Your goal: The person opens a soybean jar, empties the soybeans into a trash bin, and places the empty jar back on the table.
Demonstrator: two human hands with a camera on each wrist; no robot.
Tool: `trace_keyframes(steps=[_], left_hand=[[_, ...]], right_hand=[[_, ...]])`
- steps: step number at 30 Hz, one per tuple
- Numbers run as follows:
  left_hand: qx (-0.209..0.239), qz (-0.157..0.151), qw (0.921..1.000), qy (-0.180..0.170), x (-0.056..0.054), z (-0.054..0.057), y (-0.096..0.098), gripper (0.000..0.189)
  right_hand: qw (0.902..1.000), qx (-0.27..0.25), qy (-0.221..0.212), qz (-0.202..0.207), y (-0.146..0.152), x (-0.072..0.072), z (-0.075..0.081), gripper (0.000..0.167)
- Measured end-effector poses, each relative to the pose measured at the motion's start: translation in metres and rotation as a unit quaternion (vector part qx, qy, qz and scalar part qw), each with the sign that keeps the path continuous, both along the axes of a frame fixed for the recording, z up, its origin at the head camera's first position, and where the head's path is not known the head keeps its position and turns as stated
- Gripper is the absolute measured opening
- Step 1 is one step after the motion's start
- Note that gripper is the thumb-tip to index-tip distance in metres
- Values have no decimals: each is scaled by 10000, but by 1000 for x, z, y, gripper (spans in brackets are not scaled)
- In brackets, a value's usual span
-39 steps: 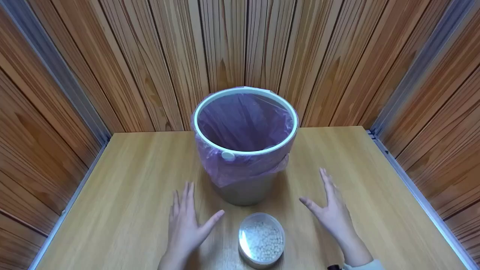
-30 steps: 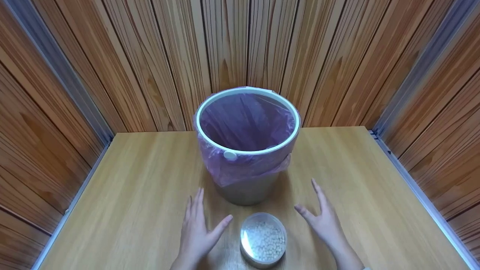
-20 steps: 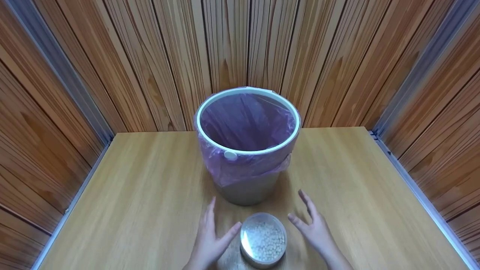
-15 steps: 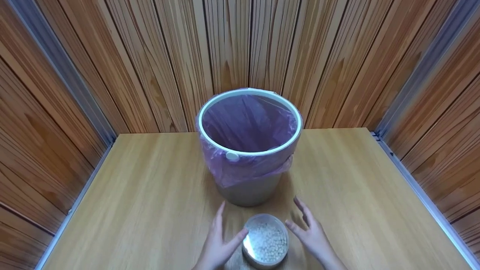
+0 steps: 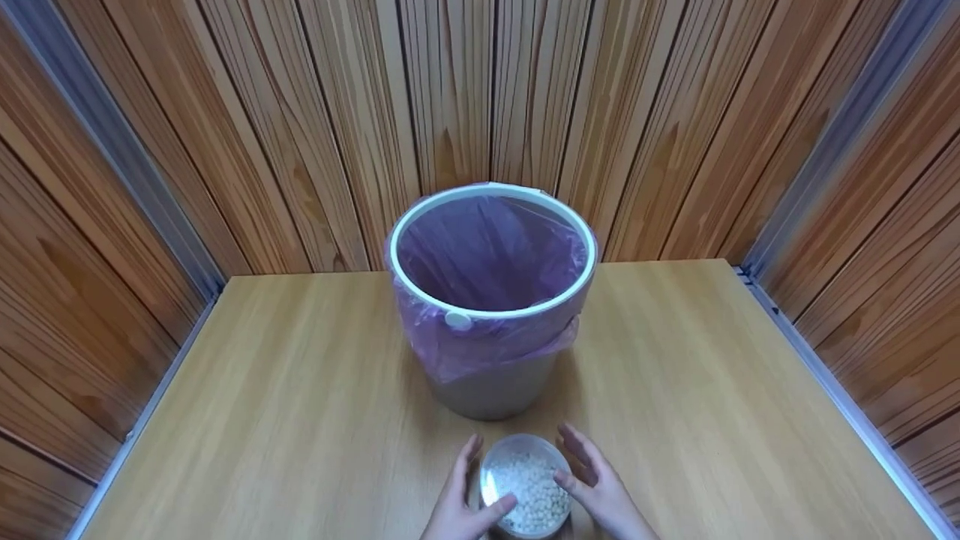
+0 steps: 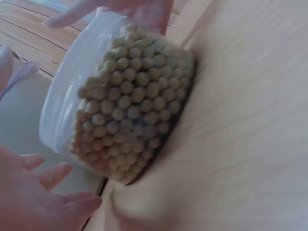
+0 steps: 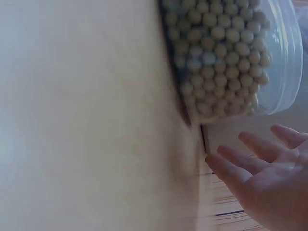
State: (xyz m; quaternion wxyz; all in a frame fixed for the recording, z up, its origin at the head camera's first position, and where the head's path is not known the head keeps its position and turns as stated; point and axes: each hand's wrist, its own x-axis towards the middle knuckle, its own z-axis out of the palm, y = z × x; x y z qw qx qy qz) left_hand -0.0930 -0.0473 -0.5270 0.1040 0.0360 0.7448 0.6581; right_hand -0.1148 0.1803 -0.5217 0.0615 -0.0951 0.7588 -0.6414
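A round clear plastic tub (image 5: 531, 480) with a translucent lid (image 6: 65, 91) stands upright on the table, full of small beige balls (image 7: 221, 53). Left of the tub is my left hand (image 5: 465, 499), its fingers relaxed and its thumb over the lid's near edge. My right hand (image 5: 596, 491) flanks the right side, thumb above the lid's right part. In the wrist views, gaps show between the tub's wall and the fingers of my left hand (image 6: 41, 195) and my right hand (image 7: 272, 178). Whether either thumb touches the lid, I cannot tell.
Just behind the tub stands a grey waste bin (image 5: 491, 394) with a pale rim ring (image 5: 495, 313), lined with a purple plastic bag (image 5: 487, 349). Wood-panelled walls (image 5: 450, 90) enclose the wooden table (image 5: 300, 375) at the back and both sides.
Both hands have moved inward and nearer the person, from wide apart to close on either side of the tub. Tub and bin stay in place; the head view shifts slightly.
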Motion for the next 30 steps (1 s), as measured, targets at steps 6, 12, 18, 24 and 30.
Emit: trace_keyframes(steps=[6,12,18,24,30], left_hand=[[-74,-295,9986,-423,4,-12,4,124],[40,-594,9982,-39,2,-19,3,129],[-93,-733,9967,328,-1,-23,1,126],[92,-776,9964,-324,-1,-18,2,127],[44,-676,9963,-527,-2,-15,3,128]], right_hand=[[9983,-285,-471,184,-1,0,-5,67],[9946,-617,-614,570,-1,1,-9,71],[9848,-1047,-551,1274,1,2,-16,81],[9731,-1234,-1088,1611,6,0,-16,102],[9638,-1183,-1499,1860,5,-1,-16,115]])
